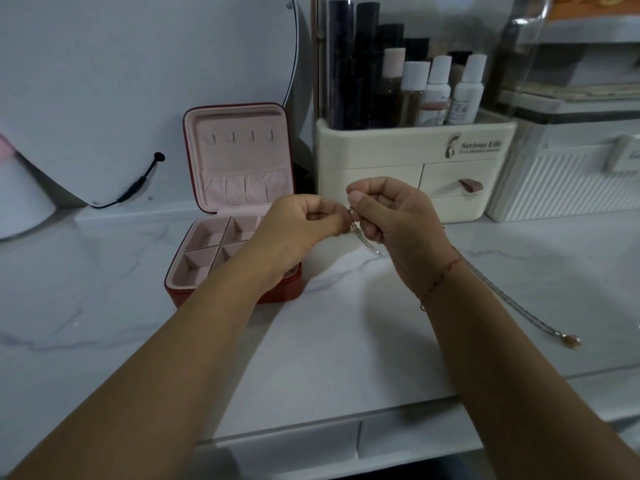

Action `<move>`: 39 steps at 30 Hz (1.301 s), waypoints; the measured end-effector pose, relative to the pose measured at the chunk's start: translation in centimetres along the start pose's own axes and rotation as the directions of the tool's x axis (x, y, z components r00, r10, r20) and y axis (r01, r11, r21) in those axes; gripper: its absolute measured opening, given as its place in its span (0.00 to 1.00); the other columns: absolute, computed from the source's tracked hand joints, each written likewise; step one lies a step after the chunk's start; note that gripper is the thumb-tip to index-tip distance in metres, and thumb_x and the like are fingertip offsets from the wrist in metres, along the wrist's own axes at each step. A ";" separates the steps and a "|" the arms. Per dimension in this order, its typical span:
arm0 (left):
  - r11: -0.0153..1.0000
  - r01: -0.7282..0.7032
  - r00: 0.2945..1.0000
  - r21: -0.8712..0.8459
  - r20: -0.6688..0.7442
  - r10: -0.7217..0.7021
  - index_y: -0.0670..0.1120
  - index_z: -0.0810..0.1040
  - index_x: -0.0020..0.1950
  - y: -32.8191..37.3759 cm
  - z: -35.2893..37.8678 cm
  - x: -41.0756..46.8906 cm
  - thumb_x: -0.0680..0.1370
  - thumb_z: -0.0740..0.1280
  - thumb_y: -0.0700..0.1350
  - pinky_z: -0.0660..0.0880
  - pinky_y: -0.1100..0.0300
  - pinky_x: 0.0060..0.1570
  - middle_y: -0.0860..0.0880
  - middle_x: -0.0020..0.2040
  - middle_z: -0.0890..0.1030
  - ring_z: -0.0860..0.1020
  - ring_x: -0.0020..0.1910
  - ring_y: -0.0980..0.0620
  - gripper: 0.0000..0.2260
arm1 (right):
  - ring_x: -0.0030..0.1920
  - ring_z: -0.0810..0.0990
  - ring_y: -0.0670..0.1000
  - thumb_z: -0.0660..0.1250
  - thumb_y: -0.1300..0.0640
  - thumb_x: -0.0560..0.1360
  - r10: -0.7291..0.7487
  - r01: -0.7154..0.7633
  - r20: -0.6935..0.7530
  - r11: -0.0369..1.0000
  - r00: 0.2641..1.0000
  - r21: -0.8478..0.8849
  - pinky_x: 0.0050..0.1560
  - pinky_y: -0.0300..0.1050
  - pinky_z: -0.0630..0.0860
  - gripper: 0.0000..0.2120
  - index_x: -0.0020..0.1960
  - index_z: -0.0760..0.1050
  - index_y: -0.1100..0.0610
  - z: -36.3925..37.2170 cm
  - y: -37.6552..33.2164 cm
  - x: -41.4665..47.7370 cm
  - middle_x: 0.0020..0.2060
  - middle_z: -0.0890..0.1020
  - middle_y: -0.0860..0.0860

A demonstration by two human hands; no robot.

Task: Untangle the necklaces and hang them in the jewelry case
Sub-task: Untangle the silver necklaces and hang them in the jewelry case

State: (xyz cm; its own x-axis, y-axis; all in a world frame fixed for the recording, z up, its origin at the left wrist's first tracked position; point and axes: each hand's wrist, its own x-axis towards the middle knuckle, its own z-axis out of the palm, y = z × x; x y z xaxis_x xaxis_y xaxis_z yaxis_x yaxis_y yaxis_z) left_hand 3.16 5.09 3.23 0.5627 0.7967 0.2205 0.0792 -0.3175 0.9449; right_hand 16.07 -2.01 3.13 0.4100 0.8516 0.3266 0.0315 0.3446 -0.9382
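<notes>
A red jewelry case stands open on the white marble counter, its pink lid upright with several small hooks, all bare. My left hand and my right hand meet just right of the case, above the counter. Both pinch a silver necklace chain between thumb and fingers. The chain hangs in a short loop below my fingers. A longer silver strand trails behind my right wrist across the counter and ends in a small pendant.
A cream cosmetics organiser with bottles and drawers stands right behind my hands. A ribbed white box sits to its right. A round mirror with a black cable leans at the back left. The counter's front edge runs below my forearms.
</notes>
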 end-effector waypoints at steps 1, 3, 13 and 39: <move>1.000 0.000 1.000 0.020 -0.012 0.000 0.42 0.83 0.47 0.0 0.0 0.1 0.75 0.71 0.40 0.73 0.72 0.40 0.49 0.38 0.83 0.79 0.36 0.62 0.04 | 0.23 0.69 0.42 0.66 0.67 0.76 0.005 -0.005 0.000 1.000 1.000 0.002 0.26 0.32 0.68 0.03 0.48 0.77 0.63 0.0 0.0 0.0 0.26 0.77 0.49; 0.998 -0.006 1.000 0.058 -0.023 0.008 0.41 0.82 0.47 0.0 0.0 0.2 0.76 0.68 0.42 0.74 0.71 0.40 0.49 0.38 0.83 0.78 0.36 0.62 0.05 | 0.25 0.69 0.42 0.66 0.66 0.76 0.011 -0.010 0.017 1.000 1.000 -0.030 0.27 0.32 0.68 0.02 0.48 0.77 0.62 0.0 0.2 0.1 0.25 0.77 0.47; 1.000 0.009 0.999 0.014 -0.034 -0.009 0.42 0.81 0.47 0.1 -0.2 0.2 0.78 0.64 0.39 0.74 0.68 0.41 0.49 0.37 0.80 0.76 0.36 0.59 0.05 | 0.25 0.73 0.38 0.66 0.66 0.76 0.027 -0.019 0.061 0.990 0.998 -0.140 0.30 0.28 0.68 0.06 0.51 0.78 0.67 0.0 0.8 0.2 0.23 0.77 0.42; 0.947 -0.085 0.987 0.309 -0.103 0.123 0.52 0.81 0.41 0.0 0.1 -0.1 0.75 0.72 0.46 0.72 0.68 0.40 0.49 0.41 0.82 0.78 0.41 0.53 0.03 | 0.27 0.70 0.44 0.61 0.63 0.80 0.246 -0.248 0.032 0.954 0.969 0.168 0.27 0.34 0.68 0.10 0.40 0.72 0.61 -0.4 1.1 0.7 0.38 0.77 0.55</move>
State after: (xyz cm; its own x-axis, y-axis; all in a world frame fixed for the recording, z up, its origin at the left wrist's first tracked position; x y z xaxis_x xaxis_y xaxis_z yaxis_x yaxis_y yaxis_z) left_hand 3.18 5.02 3.18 0.4802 0.8006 0.3584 0.2813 -0.5276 0.8016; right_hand 16.78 -1.19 2.22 0.3757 0.9224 0.0892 -0.2250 0.1842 -0.9568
